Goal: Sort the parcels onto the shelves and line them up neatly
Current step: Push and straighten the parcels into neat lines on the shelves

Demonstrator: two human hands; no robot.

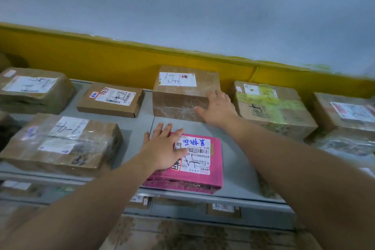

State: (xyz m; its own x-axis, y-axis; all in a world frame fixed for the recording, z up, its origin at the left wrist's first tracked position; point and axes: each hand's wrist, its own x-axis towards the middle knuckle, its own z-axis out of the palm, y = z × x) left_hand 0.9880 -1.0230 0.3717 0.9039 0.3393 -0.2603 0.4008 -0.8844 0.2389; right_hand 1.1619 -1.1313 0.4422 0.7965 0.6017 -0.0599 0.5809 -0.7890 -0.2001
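Observation:
A flat pink parcel (211,160) with a white label lies at the front edge of the grey shelf (239,158). My left hand (162,146) rests flat on its left half, fingers straight and spread. Behind it stands a taller brown taped box (178,95). My right hand (219,107) lies against that box's front right corner with straight fingers. To the right sits a brown box with green tape (272,107).
More brown parcels fill the shelf: two at the left back (34,89) (110,98), one at the left front (63,142), others at the far right (345,113). A yellow band (121,61) runs along the wall behind. Lower shelves hold parcels (223,209).

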